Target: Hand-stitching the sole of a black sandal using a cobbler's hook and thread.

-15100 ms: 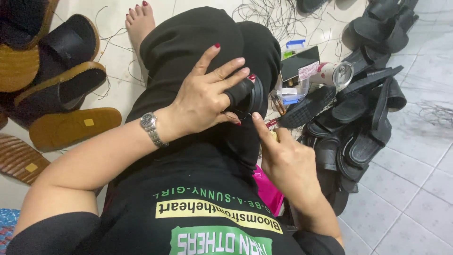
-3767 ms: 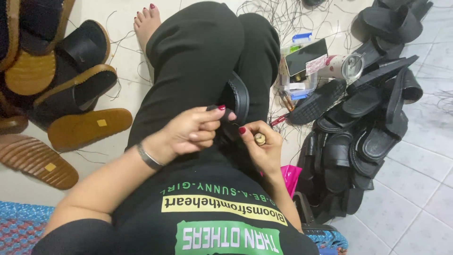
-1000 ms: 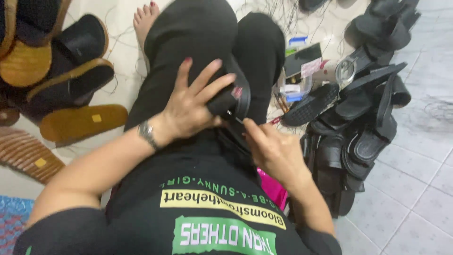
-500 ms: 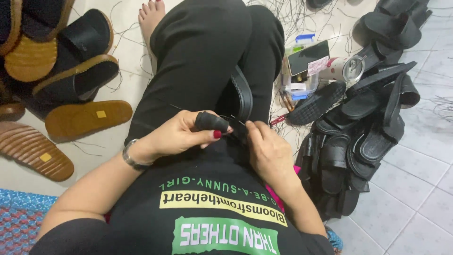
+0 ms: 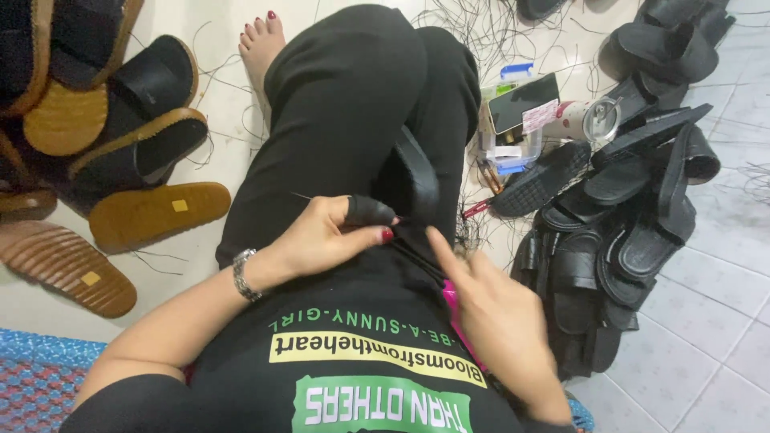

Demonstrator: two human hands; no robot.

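- Two bare hands at work over the lap, seated on a tiled floor [image 5: 722, 321], legs in black trousers stretched toward 12 o'clock.
- Left hand [image 5: 329, 236]: fingers curled shut, pinching a thin dark thread [image 5: 309, 197] that trails off toward 10 o'clock; black fingertip cover on one finger; metal wristwatch [image 5: 245, 274] at the wrist.
- Right hand [image 5: 493, 317]: mostly open, index finger stretched toward 11 o'clock, tip at the lower edge of the sandal; nothing clearly gripped, blurred.
- Black sandal [image 5: 417, 180]: standing on edge in the lap, just above both hands at 12 o'clock, between the thighs.
- Heap of black sandals [image 5: 634, 216] at 3 o'clock, well apart from the hands.
- Tan-soled sandals [image 5: 156, 212] at 9 to 10 o'clock.
- Clear plastic box [image 5: 509, 152] with a dark phone [image 5: 521, 103] on top at 1 o'clock; metal tumbler [image 5: 585, 120] lying just beside it.
- Loose dark threads scattered across the floor around 12 o'clock.
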